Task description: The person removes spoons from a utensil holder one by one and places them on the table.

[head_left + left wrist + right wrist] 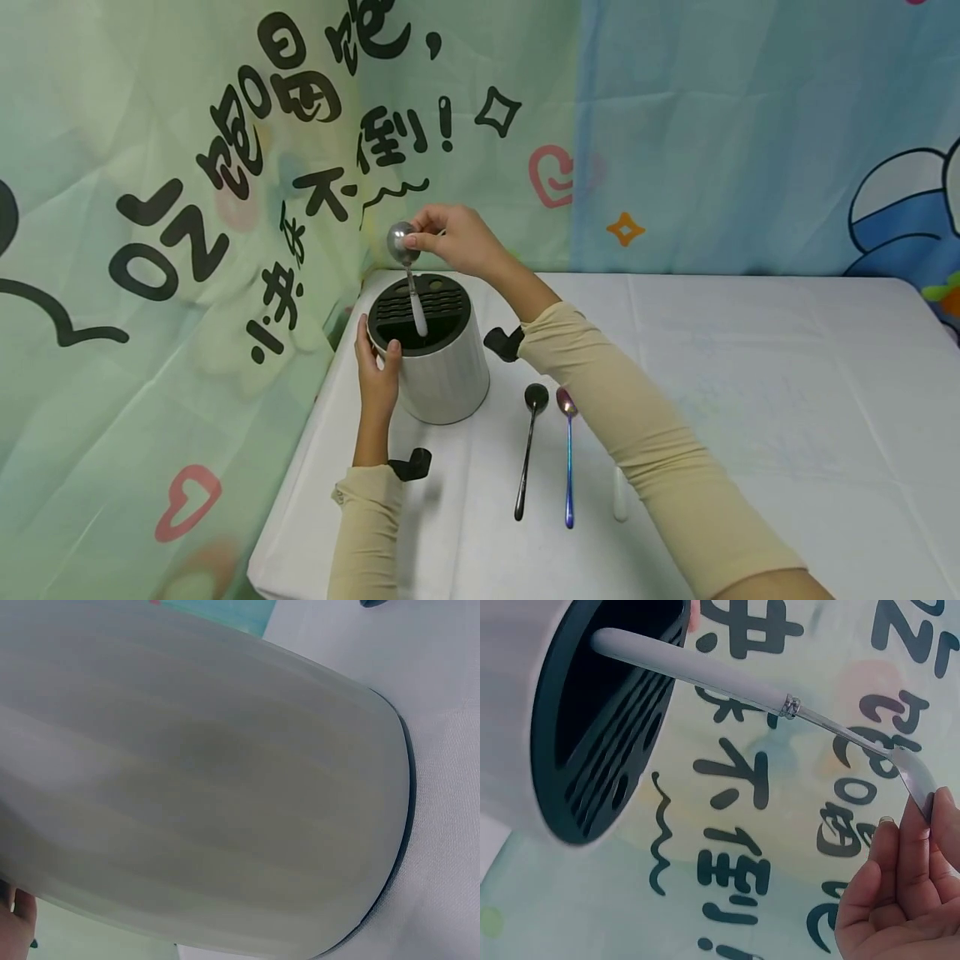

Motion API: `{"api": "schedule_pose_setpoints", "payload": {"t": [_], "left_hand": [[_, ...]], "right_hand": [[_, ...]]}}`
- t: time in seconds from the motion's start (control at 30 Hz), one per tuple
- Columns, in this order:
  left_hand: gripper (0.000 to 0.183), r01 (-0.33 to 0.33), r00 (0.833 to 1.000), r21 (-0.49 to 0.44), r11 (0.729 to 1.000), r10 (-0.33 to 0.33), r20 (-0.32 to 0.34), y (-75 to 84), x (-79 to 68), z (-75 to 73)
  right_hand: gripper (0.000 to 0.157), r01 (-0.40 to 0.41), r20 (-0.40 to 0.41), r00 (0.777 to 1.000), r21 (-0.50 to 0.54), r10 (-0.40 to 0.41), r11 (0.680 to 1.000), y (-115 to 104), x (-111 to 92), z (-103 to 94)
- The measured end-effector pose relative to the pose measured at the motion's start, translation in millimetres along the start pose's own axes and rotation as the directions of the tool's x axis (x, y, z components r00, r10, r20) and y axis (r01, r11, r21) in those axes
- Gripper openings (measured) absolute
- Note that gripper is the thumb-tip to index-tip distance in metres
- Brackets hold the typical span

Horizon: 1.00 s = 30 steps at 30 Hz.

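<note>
A white cylindrical utensil holder (446,385) with a black slotted top (450,300) stands upright near the table's left edge. My left hand (377,379) rests against its left side, thumb near the rim; in the left wrist view the holder's wall (225,787) hides most of that hand. Above the top, my right hand (463,242) pinches a spoon by its silver bowl (401,243). The spoon's white handle (697,671) points down toward the large opening in the top. Whether its end has passed the rim I cannot tell.
On the white tablecloth (750,400) lie a black spoon (528,450) and a blue-purple spoon (569,471), side by side. A white handle (620,496) shows partly beneath the right sleeve (660,450). Printed curtains (465,67) hang behind and left.
</note>
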<state>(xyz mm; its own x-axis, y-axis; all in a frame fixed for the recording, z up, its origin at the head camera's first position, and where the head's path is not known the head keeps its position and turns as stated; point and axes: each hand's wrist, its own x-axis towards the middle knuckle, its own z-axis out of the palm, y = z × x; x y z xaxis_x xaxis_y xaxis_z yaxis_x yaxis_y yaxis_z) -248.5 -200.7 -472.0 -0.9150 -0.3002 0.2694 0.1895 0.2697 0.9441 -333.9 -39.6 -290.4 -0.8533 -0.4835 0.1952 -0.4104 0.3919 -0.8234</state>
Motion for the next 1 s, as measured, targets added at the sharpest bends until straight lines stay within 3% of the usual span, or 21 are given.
{"api": "schedule_pose_setpoints", "payload": {"t": [0.33,0.6,0.77,1.0], "left_hand": [[0.1,-0.006,1.0,-0.012,1.0,0.006,0.001,2.0,-1.3,1.3],[0.106,0.01,1.0,0.009,1.0,-0.01,-0.006,-1.0,-1.0,1.7],[0.101,-0.012,1.0,-0.002,1.0,0.012,-0.008,-0.9,-0.9,1.7],[0.099,-0.007,1.0,-0.008,1.0,0.007,-0.006,-0.8,-0.9,1.4]], "right_hand": [[0.016,-0.058,-0.079,0.995,0.046,0.061,0.997,17,-10,-35.6],[0.014,-0.073,-0.191,0.976,0.168,0.105,0.983,38,-22,-71.8],[0.016,-0.07,-0.235,0.968,0.096,0.091,0.993,43,-31,-89.0],[0.018,-0.131,-0.251,0.958,0.051,0.14,0.99,50,-42,-107.9]]}}
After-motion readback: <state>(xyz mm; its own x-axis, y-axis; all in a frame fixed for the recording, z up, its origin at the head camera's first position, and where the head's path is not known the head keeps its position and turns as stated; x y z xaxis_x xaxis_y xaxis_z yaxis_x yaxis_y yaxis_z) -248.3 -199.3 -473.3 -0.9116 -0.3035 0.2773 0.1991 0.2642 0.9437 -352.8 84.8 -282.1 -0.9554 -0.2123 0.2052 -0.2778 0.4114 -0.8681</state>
